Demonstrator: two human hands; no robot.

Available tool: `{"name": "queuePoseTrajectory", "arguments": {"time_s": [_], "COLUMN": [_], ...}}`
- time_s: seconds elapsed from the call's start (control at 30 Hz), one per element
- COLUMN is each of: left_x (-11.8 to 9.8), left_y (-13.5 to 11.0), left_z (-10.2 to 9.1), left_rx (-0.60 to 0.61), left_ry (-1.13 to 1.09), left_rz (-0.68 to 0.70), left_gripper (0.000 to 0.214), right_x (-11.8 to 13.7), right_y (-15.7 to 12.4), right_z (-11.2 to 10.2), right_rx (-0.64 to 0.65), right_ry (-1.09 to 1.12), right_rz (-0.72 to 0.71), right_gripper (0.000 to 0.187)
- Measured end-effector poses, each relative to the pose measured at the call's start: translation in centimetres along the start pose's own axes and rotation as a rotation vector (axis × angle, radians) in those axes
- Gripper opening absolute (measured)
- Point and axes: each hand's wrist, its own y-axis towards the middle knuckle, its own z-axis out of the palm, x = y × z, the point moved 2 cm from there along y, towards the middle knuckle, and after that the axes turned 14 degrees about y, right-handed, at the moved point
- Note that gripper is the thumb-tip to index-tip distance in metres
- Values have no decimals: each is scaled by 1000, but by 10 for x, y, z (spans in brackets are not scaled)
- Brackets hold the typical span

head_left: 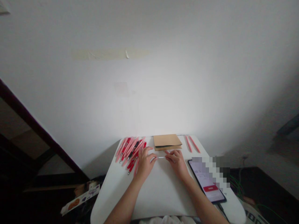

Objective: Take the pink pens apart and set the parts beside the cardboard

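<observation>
Both hands meet over the middle of the white table (161, 193). A thin whitish stick, perhaps a pen refill (161, 157), spans the gap between them. My left hand (145, 161) pinches its left end between thumb and index finger, the other fingers raised. My right hand (176, 161) is closed at the other end, and a short pink piece (167, 152) shows by its fingertips; whether it is held I cannot tell. Beside my left hand lies a pile of pink, red and dark pens (129, 151). Beyond my fingers is a brown folded card or notebook (167, 140).
Two pink pens (192, 144) lie side by side at the back right. A phone (206, 183) with a lit screen rests near the right edge, with a cable (223, 211) below it. The wall (163, 93) rises behind the table. A printed box (80, 199) stands lower left.
</observation>
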Motion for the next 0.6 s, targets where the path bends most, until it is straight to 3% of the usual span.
{"name": "queuePoseTrajectory", "arguments": {"time_s": [0.6], "left_x": [-2], "left_y": [2], "left_z": [-2], "left_rx": [34], "left_ry": [47], "left_rz": [-32], "left_gripper": [5], "right_x": [4], "right_y": [1], "right_z": [-4], "right_rx": [-41], "right_ry": [-37], "right_rz": [29], "right_gripper": [16]}}
